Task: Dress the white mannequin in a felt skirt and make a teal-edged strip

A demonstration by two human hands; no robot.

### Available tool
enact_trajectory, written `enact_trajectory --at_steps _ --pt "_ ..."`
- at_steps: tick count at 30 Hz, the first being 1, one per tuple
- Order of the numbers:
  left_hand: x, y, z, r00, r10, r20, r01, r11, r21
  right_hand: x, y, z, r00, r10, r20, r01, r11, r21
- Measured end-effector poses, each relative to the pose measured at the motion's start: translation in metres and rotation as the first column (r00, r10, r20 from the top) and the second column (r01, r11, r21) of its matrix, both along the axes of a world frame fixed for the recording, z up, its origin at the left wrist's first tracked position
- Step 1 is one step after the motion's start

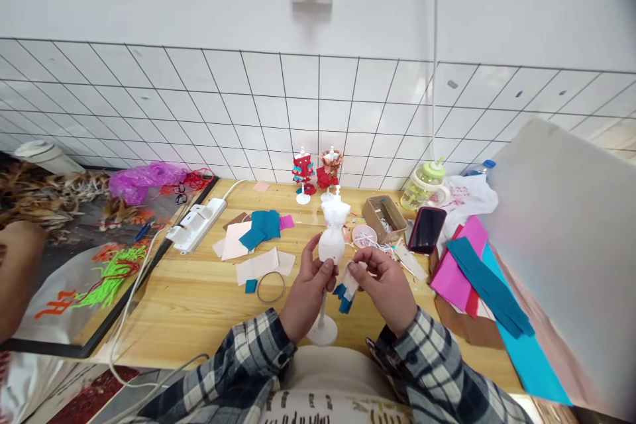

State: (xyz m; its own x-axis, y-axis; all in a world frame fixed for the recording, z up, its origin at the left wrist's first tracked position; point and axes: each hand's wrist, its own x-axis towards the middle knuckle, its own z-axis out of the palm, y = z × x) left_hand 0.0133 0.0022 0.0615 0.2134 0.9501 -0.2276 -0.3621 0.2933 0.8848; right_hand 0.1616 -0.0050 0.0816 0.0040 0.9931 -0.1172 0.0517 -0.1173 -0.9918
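A small white dress-form mannequin stands upright on its round base close in front of me. My left hand is closed around its lower body. To the right of it, my right hand pinches a pale strip of paper or fabric with teal ends, which hangs beside the mannequin. I cannot tell whether the strip touches the mannequin. Farther back stand two little mannequins, one in a red and teal outfit, the other in a red and brown one.
Teal sheets, pale sheets and a metal ring lie left. A white power strip sits by a black-edged board. A cardboard box, phone, cup and coloured sheets are right. Another person's arm shows far left.
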Motion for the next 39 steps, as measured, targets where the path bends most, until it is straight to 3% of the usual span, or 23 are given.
enact_trajectory --at_steps 6,24,31,35,39 --pt "-0.001 -0.002 0.003 0.995 -0.005 -0.095 0.011 0.998 0.054 -0.002 -0.002 0.002 0.998 -0.013 0.065 0.012 1.0 0.012" --pt "-0.002 -0.011 0.005 0.994 -0.103 0.026 0.101 0.993 0.063 0.0 -0.004 -0.002 0.996 -0.019 0.086 0.018 1.0 0.017" --pt "-0.002 -0.012 -0.002 0.995 -0.092 0.034 0.089 0.993 0.08 0.004 -0.005 -0.01 0.998 -0.03 0.063 0.031 0.999 -0.023" --pt "-0.004 -0.01 -0.008 0.989 -0.139 -0.046 0.144 0.982 0.123 0.002 -0.007 -0.021 0.999 0.015 0.041 -0.012 0.996 -0.09" --pt "-0.006 -0.01 -0.008 0.978 -0.099 -0.184 0.118 0.988 0.096 -0.006 -0.011 -0.025 0.998 0.059 -0.011 -0.06 0.992 -0.113"
